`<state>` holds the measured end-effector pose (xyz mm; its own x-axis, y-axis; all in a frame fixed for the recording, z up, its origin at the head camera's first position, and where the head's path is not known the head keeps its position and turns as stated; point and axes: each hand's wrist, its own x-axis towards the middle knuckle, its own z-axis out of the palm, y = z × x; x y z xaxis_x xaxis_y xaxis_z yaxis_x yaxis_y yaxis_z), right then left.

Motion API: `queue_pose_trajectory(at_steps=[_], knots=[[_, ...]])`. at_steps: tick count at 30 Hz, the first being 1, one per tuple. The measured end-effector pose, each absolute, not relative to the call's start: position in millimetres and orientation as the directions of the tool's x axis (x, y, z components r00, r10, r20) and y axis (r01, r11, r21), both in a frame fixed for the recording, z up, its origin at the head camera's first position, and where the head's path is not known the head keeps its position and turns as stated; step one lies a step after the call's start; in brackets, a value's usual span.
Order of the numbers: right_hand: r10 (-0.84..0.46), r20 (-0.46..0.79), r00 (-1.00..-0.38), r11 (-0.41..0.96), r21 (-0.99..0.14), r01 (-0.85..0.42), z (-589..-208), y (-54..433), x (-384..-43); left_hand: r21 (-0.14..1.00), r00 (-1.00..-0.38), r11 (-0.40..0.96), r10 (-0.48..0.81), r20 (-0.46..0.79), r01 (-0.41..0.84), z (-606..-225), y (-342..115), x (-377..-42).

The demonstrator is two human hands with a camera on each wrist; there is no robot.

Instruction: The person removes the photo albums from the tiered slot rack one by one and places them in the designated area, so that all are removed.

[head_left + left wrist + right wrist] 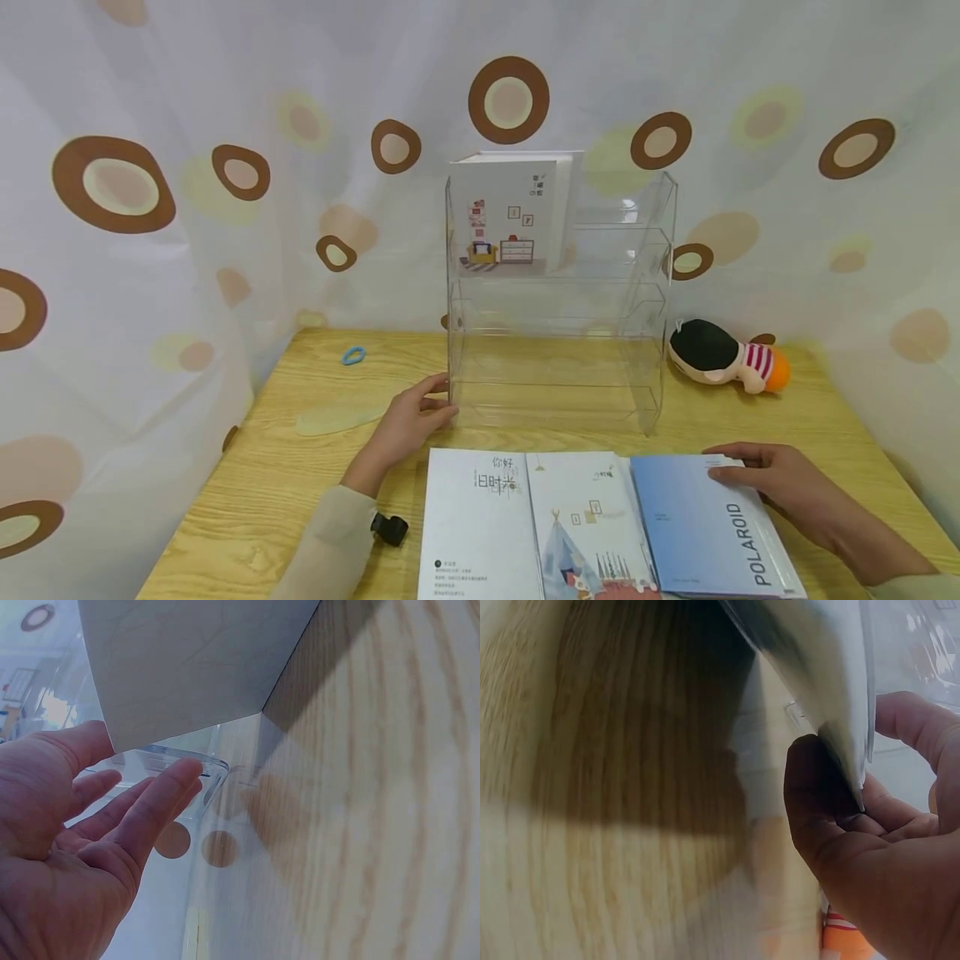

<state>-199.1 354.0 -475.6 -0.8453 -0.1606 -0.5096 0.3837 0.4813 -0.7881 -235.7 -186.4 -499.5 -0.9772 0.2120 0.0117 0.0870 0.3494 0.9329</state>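
A clear acrylic rack [555, 400] with several tiers stands on the table, and a white illustrated book [506, 225] leans in its upper part. My left hand [415, 417] is at the rack's lower left side, fingers loosely extended; in the left wrist view the hand [97, 825] has nothing gripped, and a pale book corner [195, 667] is in front of it. On the right, my right hand [787, 492] pinches the top right corner of a blue POLAROID book [705, 525], thumb above. The fingers [810, 795] show under the book's edge in the right wrist view.
Left of the blue book lie a white book [480, 525] and a tent-picture book [585, 533], side by side. A plush doll [708, 354] rests right of the rack. A blue ring [353, 356] is at the back left. Patterned curtain surrounds the wooden table [225, 517].
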Motion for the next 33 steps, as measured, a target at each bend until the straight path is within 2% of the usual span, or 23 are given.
queue_pose_trajectory(at_steps=[5, 14, 18, 33], knots=[[-0.151, -0.51, -0.847, 0.488, -0.783, 0.385, -481, 353, -200, 0.933, -0.98, 0.351, 0.2, 0.01, 0.081, -501, -186, -235], [-0.06, -0.466, -0.883, 0.703, -0.648, 0.294, -483, 351, -199, 0.935, -0.978, 0.344, 0.207, 0.018, 0.09, -501, -186, -235], [-0.033, -0.429, -0.903, 0.751, -0.606, 0.261, -483, 349, -197, 0.934, -0.978, 0.345, 0.207, 0.017, 0.089, -501, -187, -235], [-0.004, -0.39, -0.921, 0.778, -0.58, 0.243, -483, 336, -186, 0.93, -0.982, 0.358, 0.188, 0.016, 0.084, -500, -185, -235]])
